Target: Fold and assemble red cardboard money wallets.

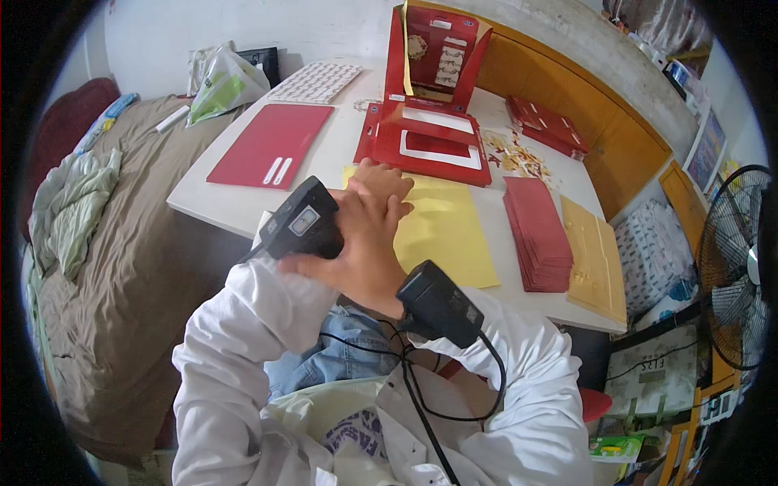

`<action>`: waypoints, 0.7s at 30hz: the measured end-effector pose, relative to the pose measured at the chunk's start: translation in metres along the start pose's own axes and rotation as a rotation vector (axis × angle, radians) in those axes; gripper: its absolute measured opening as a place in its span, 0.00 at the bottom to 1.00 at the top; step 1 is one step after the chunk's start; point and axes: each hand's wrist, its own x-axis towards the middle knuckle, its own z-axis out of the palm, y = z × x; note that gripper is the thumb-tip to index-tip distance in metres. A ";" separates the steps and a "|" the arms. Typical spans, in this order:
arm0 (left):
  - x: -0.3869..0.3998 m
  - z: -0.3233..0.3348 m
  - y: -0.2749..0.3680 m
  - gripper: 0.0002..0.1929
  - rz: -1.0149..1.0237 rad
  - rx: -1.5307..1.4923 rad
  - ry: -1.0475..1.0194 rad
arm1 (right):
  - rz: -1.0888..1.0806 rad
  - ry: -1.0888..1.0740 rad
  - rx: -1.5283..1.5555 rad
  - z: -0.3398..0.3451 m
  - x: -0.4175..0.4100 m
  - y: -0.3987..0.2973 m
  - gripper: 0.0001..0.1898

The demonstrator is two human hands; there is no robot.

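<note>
My right hand (368,255) lies across the back of my left hand (379,183), the two touching. Both are over the upper left part of a yellow sheet (448,225) on the white table. Neither shows an object in its fingers, though part of the left hand is hidden under the right. Each wrist bears a black device with a cable. Just beyond the sheet lie red printed cardboard pieces (389,146) with white window-like areas. Behind them stands an upright red box (434,61). To the right is a stack of dark red cards (538,237).
A red folder-like sheet (270,143) and a patterned white sheet (316,82) lie at the left. Small scraps (516,155), red packages (547,127) and yellow sheets (592,261) are at the right. A bed (140,243) adjoins the left side; a fan (735,267) stands right.
</note>
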 end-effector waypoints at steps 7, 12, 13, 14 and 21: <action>0.002 -0.016 -0.005 0.13 -0.101 -0.433 -0.092 | -0.142 -0.014 0.043 -0.016 0.003 0.017 0.37; 0.002 -0.020 0.004 0.11 -0.245 -0.796 -0.092 | -0.171 -0.006 0.134 -0.031 0.009 0.020 0.37; -0.001 -0.016 0.007 0.10 -0.212 -0.937 0.112 | -0.148 -0.044 0.163 -0.033 0.011 0.020 0.37; -0.002 -0.013 0.008 0.09 -0.175 -1.072 0.320 | -0.196 -0.015 0.097 -0.035 0.012 0.016 0.36; -0.010 -0.001 0.001 0.10 -0.027 -1.914 0.093 | -0.161 -0.030 0.075 -0.043 0.014 0.011 0.34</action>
